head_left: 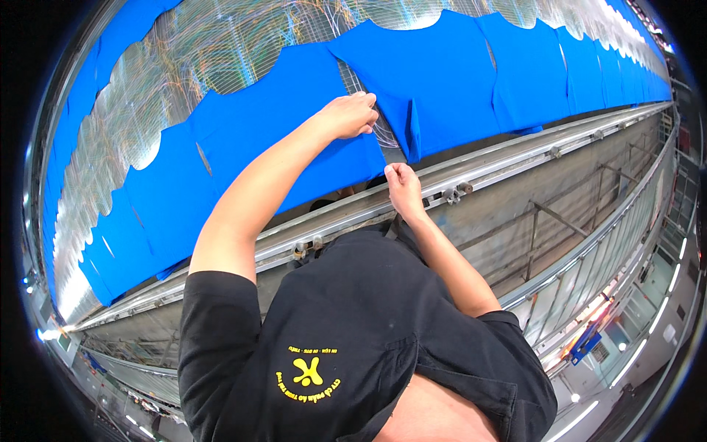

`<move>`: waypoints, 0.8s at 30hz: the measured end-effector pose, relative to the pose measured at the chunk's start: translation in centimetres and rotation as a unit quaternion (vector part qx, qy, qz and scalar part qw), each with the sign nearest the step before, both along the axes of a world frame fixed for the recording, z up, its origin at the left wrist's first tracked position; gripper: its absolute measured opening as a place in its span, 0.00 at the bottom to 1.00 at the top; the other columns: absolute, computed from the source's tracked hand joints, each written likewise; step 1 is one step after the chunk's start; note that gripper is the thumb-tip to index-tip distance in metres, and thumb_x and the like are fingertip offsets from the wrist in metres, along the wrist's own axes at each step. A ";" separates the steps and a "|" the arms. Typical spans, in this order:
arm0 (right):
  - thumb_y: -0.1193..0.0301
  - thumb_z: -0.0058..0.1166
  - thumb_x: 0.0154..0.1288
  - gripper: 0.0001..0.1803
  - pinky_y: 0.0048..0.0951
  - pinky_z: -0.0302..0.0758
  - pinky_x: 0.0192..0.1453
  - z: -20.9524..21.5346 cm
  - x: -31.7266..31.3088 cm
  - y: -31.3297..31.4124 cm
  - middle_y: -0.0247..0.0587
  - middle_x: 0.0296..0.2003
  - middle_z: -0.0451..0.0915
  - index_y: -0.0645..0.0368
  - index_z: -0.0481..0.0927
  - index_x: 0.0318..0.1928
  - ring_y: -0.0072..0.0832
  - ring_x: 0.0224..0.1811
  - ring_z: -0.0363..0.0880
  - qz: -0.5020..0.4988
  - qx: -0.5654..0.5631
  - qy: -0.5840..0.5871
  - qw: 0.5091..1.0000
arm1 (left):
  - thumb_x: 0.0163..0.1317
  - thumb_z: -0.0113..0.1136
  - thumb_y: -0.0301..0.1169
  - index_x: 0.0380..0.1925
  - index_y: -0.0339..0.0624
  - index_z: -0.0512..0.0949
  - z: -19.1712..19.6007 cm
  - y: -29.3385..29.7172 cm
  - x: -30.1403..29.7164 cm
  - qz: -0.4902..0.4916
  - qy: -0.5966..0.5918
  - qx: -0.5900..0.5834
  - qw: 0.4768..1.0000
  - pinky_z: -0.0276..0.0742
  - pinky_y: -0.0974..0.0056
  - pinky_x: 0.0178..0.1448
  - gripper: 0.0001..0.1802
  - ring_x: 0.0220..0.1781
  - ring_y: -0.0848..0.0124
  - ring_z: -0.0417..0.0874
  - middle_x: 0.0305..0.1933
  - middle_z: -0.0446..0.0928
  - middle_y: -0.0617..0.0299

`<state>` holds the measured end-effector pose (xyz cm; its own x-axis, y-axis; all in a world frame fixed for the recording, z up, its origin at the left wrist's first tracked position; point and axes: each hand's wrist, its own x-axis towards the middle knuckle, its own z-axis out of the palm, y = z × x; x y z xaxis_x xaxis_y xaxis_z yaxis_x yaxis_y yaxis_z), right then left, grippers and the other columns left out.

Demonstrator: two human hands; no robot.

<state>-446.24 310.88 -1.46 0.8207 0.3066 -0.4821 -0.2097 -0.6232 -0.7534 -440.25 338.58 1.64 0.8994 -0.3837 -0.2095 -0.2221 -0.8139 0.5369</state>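
Note:
A blue fabric panel [272, 121] with a curved far edge lies flat on a long table patterned with thread-like lines. My left hand [352, 116] is closed at the panel's right edge, its fingers curled over the cloth. Closer to me, my right hand [404, 190] pinches the near right corner of that same panel, by the table's edge. To the right lies another blue fabric panel [434, 81]; its left side is folded up into a loose crease near my hands. A narrow strip of table surface shows between the two panels.
More blue panels [530, 74] run along the table in both directions. A metal rail [515, 163] with small clamps [458, 193] follows the near edge, in front of my body. Beyond an aisle at right stands another long table frame [560, 221].

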 end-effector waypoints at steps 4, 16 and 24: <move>0.63 0.59 0.79 0.14 0.26 0.70 0.34 0.2 0.8 0.5 0.26 0.26 0.76 0.63 0.85 0.44 0.14 0.28 0.68 -0.013 -0.010 0.014 1.000 | 0.67 0.71 0.37 0.54 0.48 0.83 -0.8 0.3 -0.6 0.134 -0.080 -0.023 0.987 0.78 0.49 0.64 0.17 0.61 0.51 0.79 0.57 0.78 0.53; 0.63 0.65 0.74 0.16 0.38 0.80 0.45 1.5 2.8 -0.2 0.45 0.34 0.85 0.65 0.84 0.49 0.32 0.35 0.84 -0.017 0.000 -0.119 0.993 | 0.74 0.51 0.63 0.81 0.47 0.63 -3.1 -12.6 -12.9 0.141 -0.073 0.072 0.985 0.41 0.42 0.90 0.45 0.90 0.49 0.48 0.87 0.54 0.45; 0.65 0.68 0.68 0.12 0.45 0.79 0.48 -0.7 5.7 -2.9 0.47 0.33 0.82 0.61 0.84 0.44 0.46 0.41 0.82 0.166 -0.112 -0.325 0.924 | 0.76 0.63 0.47 0.62 0.38 0.80 -2.7 -14.3 -14.7 0.389 -0.018 -0.383 0.838 0.76 0.50 0.72 0.26 0.66 0.54 0.83 0.63 0.83 0.48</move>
